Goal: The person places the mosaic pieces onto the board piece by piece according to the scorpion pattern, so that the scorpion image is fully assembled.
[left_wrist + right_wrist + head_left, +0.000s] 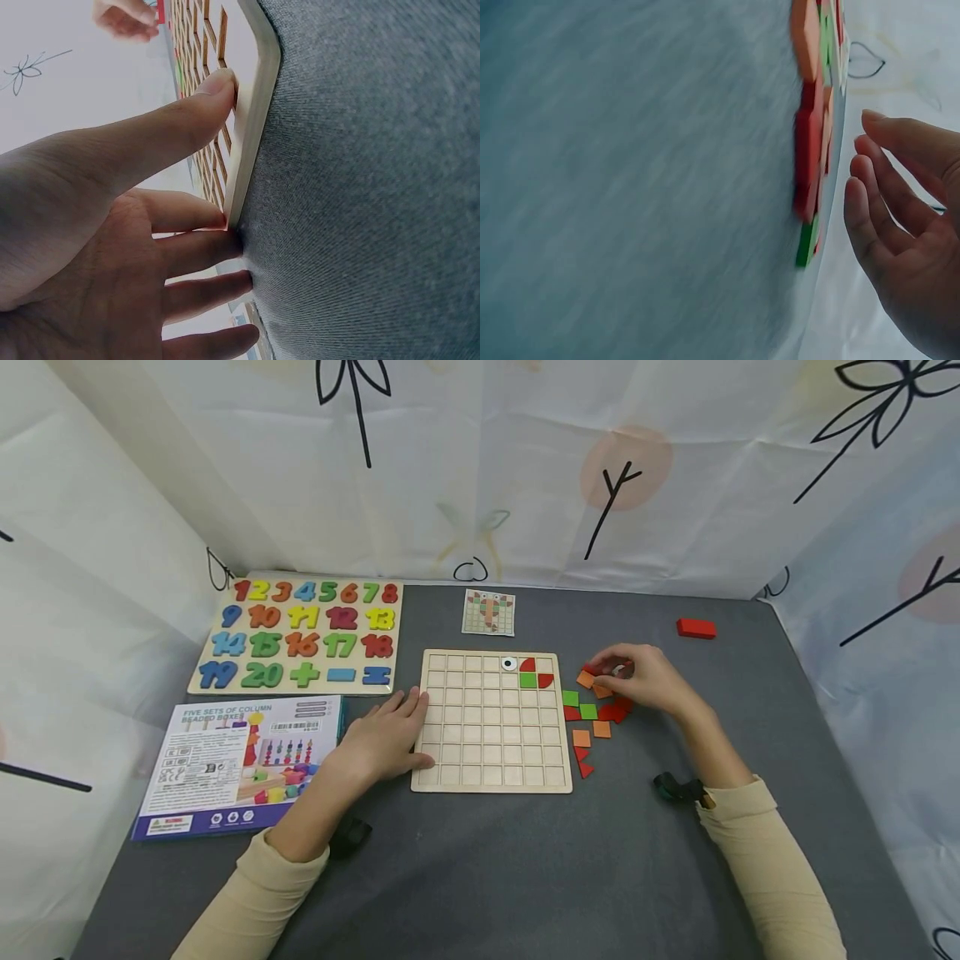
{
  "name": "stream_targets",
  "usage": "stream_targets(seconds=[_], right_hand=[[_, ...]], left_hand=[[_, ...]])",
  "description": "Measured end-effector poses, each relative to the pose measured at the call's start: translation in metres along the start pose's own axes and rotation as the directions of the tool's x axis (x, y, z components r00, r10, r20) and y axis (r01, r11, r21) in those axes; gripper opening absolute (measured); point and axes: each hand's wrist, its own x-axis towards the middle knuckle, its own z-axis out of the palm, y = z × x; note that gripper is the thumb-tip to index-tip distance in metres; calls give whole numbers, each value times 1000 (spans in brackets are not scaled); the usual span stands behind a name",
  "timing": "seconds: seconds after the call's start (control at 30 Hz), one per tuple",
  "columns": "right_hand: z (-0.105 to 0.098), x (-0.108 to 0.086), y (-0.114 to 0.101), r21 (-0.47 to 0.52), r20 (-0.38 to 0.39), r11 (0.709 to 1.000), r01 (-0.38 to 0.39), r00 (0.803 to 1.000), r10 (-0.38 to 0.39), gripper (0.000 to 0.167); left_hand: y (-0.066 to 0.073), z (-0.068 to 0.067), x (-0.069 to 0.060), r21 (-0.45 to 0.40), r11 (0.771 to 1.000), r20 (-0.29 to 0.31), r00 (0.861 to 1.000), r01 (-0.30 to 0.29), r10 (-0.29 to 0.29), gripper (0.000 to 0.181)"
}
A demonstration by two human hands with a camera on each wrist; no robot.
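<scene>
A wooden grid board (491, 792) lies mid-table, with a white eye piece (508, 664), a green square (528, 680) and two red quarter-round pieces in its upper right cells. My left hand (382, 742) rests at its left edge, fingers extended; in the left wrist view the thumb of this hand (112, 202) lies on the rim. Over the loose pieces right of the board hovers my right hand (645, 677), fingers slightly bent. The right wrist view shows this hand (907, 202) holding nothing, beside red pieces (807, 154) and a green piece (806, 241).
A small pattern card (488, 612) lies behind the board. To the left are a number puzzle board (322, 685) and a purple-edged box (198, 760). Orange squares (581, 738) and red triangles (585, 769) lie near the board's right edge. A red block (696, 628) sits at the back right.
</scene>
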Motion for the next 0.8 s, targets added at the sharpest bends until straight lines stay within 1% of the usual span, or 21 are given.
stream_targets(seconds=[0.2,0.33,0.57,0.8], right_hand=[[-7,-12,14,-43,24,999,-31,999,32,23],[-10,-16,22,-62,46,997,-42,998,44,26],[-10,-15,30,-69,73,997,-35,996,41,32],[-9,-13,31,-84,84,996,-21,996,29,29]], left_hand=[[-2,1,0,-4,1000,-1,1000,-6,6,99],[-2,1,0,-5,1000,-2,1000,-6,6,99],[-2,2,0,1,1000,-4,1000,-6,6,99],[-1,1,0,4,1000,-4,1000,-4,4,100]])
